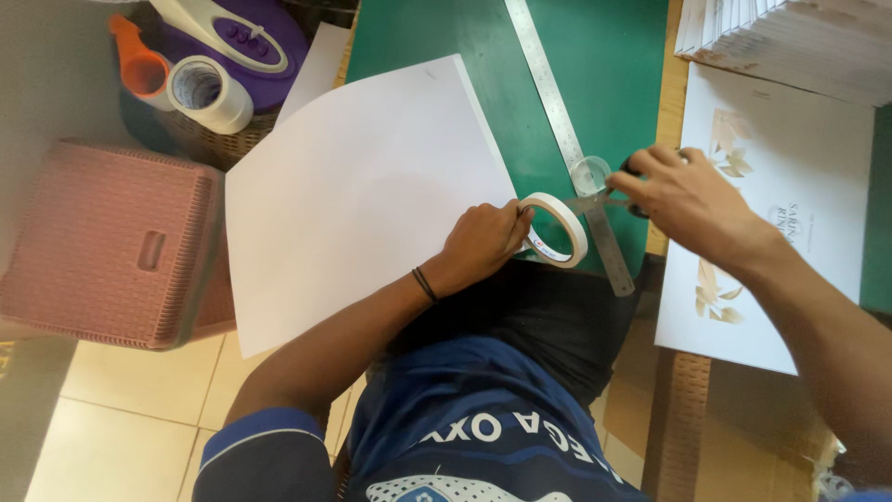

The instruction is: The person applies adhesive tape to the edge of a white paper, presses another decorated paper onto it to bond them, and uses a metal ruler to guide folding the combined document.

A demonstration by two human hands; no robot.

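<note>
Left hand (481,244): fingers clenched on tape roll (556,229), at the white sheet's (358,200) edge
Right hand (686,200): fingers grasping scissors (604,197); blades at the tape, over the ruler (569,139); green mat (604,65) beneath

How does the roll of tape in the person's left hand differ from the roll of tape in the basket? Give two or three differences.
The held tape roll is thin, with a wide open centre, while the basket tape roll is thicker and taller. The held tape roll is gripped by the left hand over the green mat; the basket tape roll lies untouched beside an orange tool. The right hand brings scissors to the held one only. Both are pale, round rolls.
</note>
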